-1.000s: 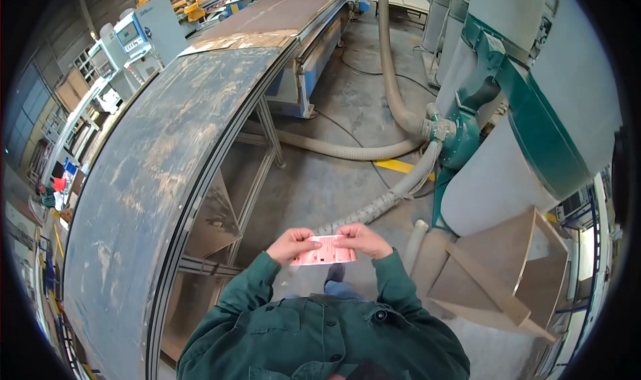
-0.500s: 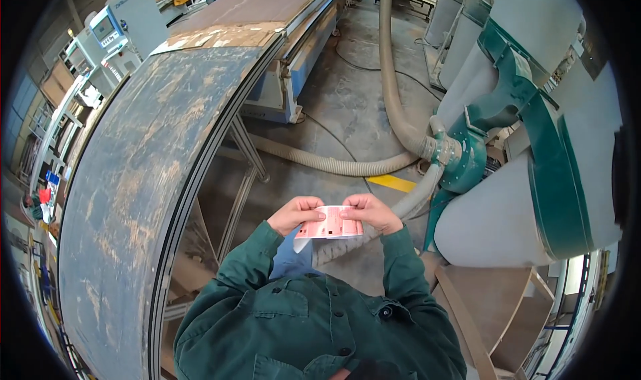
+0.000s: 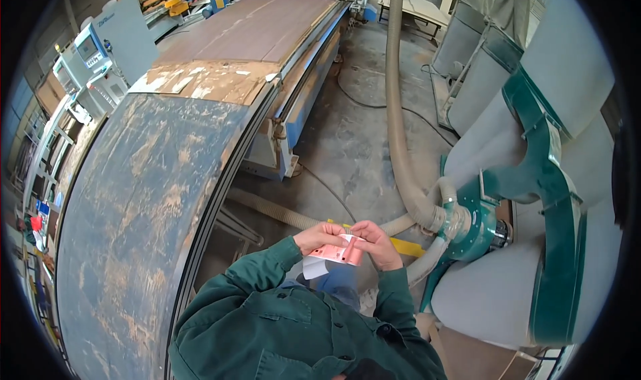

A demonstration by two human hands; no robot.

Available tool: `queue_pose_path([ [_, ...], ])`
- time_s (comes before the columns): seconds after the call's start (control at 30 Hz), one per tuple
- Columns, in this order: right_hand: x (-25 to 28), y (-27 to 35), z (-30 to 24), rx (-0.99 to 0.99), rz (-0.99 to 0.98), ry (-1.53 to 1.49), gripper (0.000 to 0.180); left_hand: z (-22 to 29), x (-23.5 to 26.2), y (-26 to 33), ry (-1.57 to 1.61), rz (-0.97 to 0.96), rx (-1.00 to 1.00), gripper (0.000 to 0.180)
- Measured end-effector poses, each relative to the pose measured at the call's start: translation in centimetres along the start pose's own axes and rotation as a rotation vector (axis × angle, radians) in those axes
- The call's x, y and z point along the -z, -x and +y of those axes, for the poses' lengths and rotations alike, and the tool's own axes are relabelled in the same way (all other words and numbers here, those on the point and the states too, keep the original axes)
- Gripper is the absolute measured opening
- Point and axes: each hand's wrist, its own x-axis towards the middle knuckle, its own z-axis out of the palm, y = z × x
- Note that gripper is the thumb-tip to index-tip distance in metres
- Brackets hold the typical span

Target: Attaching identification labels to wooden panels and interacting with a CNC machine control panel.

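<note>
A curled strip of pink labels with dark square marks spans the gap between my hands, in front of my body. White backing hangs off its lower left end. Its left part is pinched at the upper edge by my left hand, thumb on the near face. My right hand grips the right end, thumb and fingers closed together on it. The fingertips of both hands are close to each other near the strip's top.
A long worn machine table runs along my left, with a control cabinet beyond. At right stands a green dust-extractor blower beside large grey bags. A ribbed hose and a cable cross the floor.
My view has shifted up and to the right over the machinery. Both hands have come closer together, the right one bending the strip's right end, and more white backing shows at the lower left.
</note>
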Motion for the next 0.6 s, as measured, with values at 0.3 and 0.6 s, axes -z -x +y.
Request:
queue_pose_path([
  [0.3,12.3,-15.7,-6.5,-0.204,-0.176,0.25,0.016,10.1,8.1,-13.0,-0.138,0.03,0.015,0.011],
  [0.6,18.7,-35.3,-12.2,0.076,-0.283,0.432,0.009,18.7,17.5,-19.5,0.154,0.384,-0.111,0.011],
])
